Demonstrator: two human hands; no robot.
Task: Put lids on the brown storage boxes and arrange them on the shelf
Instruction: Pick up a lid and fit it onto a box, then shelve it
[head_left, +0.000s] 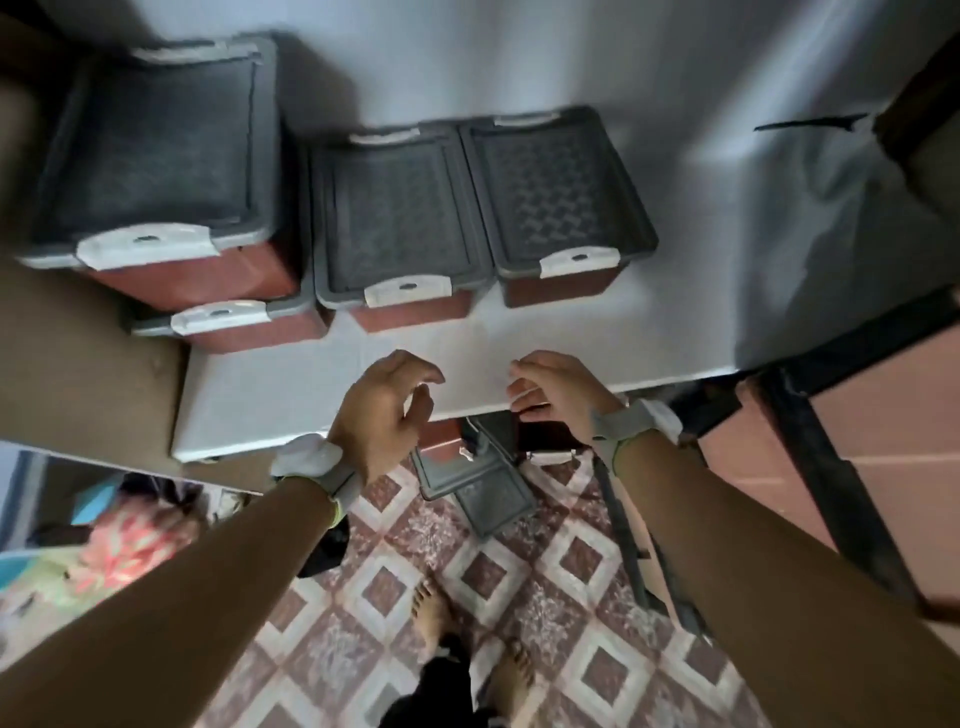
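Observation:
Several brown storage boxes with dark grey lids and white latches stand on the white shelf (291, 405). One lidded box (156, 156) is stacked on another box (244, 327) at the left. Two more lidded boxes sit side by side, the middle one (400, 223) and the right one (556, 192). My left hand (384, 410) and my right hand (556, 389) hover over the shelf's front edge with loosely curled fingers, holding nothing. Below the shelf, on the floor, lie a brown box (441, 436) and loose grey lids (483, 488).
A dark metal frame (810, 431) stands at the right with a black bar leaning beside it. Patterned floor tiles (571, 597) lie below, with my bare feet on them. A mirror (93, 525) with colourful reflections sits at the lower left. A white wall (519, 52) rises behind the boxes.

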